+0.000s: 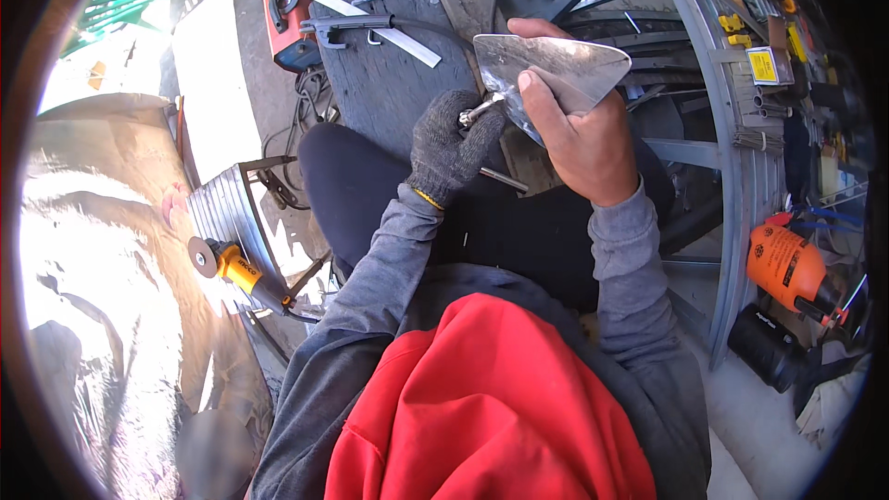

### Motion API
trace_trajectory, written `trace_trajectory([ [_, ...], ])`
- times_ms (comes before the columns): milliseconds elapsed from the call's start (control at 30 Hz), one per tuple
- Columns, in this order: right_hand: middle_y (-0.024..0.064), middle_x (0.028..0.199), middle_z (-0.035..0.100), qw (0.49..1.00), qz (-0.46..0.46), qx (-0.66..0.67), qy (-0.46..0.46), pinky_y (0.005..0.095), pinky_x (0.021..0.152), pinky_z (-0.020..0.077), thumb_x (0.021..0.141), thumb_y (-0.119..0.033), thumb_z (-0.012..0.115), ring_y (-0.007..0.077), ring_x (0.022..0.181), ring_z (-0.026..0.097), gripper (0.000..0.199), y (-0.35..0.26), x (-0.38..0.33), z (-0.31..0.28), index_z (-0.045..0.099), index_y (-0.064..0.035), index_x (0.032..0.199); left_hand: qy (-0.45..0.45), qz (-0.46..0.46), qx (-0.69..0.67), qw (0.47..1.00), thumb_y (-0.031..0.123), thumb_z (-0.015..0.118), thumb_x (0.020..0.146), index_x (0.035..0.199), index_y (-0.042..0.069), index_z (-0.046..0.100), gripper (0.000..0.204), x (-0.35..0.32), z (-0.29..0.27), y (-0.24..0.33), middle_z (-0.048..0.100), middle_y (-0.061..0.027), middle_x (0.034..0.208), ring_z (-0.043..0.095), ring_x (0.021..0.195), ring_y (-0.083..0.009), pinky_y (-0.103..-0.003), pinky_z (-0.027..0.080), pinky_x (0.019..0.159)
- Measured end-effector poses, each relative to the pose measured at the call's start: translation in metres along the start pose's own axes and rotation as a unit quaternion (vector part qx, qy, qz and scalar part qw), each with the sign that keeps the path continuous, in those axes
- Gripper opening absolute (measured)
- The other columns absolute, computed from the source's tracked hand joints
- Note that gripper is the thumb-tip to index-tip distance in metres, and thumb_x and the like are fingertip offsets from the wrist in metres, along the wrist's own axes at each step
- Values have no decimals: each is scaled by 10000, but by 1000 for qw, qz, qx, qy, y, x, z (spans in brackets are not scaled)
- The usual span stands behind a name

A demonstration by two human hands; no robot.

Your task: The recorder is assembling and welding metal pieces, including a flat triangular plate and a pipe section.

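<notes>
My right hand (593, 143), bare, is closed around a pointed metal trowel blade (574, 65), its thumb pressed on the blade's face. The blade is grey and smudged and stands raised over the front of a dark wooden board (370, 97). My left hand (449, 143), in a dark grey knitted glove, is closed around the trowel's thin metal shank (477, 111) where it meets the blade. Beneath the gloved hand a metal rod (505, 181) pokes out above my lap; I cannot tell whether it joins the trowel.
A welding electrode holder (347, 28) and a pale flat strip (407, 44) lie on the board. Beside it stands a red welding machine (292, 28). A yellow angle grinder (245, 278) rests at left. A grey metal frame (732, 176), an orange spray bottle (787, 264) and a black bottle (764, 344) stand right.
</notes>
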State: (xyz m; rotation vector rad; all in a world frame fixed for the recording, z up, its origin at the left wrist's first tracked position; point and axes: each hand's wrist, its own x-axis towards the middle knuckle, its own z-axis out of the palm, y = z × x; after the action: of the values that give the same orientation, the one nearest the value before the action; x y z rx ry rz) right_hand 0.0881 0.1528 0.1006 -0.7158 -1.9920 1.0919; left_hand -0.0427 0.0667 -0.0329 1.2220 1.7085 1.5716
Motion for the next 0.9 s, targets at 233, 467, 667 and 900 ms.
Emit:
trace_trajectory([
  [233, 124, 1128, 749, 986, -28, -56, -153, 348, 833, 570, 952, -159, 701, 250, 961, 741, 363, 31, 10, 1, 649, -136, 1311, -33, 10, 82, 996, 204, 757, 890, 1104, 38, 668, 285, -21, -6, -26, 665, -182, 1033, 634, 1019, -384, -470, 511, 833],
  [467, 130, 1010, 774, 976, -32, -117, -183, 384, 822, 579, 946, -220, 719, 286, 926, 751, 383, 31, 20, 1, 641, -21, 1263, -170, -134, -28, 976, 186, 720, 924, 1242, 31, 636, 364, -25, -26, -22, 658, -204, 1176, 641, 1103, -383, -438, 519, 919],
  [667, 122, 1009, 776, 983, -28, -19, -183, 365, 867, 577, 935, -230, 740, 267, 950, 747, 364, 32, 26, -2, 679, 13, 1200, -175, -105, -48, 978, 152, 700, 963, 1321, 21, 626, 388, -18, -28, -11, 695, -153, 1231, 662, 1147, -221, -367, 513, 970],
  [900, 90, 970, 778, 972, 0, -2, -234, 335, 844, 575, 926, -260, 765, 205, 901, 742, 272, 44, 42, -8, 740, -26, 1063, -162, -179, -74, 968, 166, 723, 950, 1308, 29, 646, 391, -20, -10, -17, 722, -118, 1178, 670, 1125, -212, -355, 511, 984],
])
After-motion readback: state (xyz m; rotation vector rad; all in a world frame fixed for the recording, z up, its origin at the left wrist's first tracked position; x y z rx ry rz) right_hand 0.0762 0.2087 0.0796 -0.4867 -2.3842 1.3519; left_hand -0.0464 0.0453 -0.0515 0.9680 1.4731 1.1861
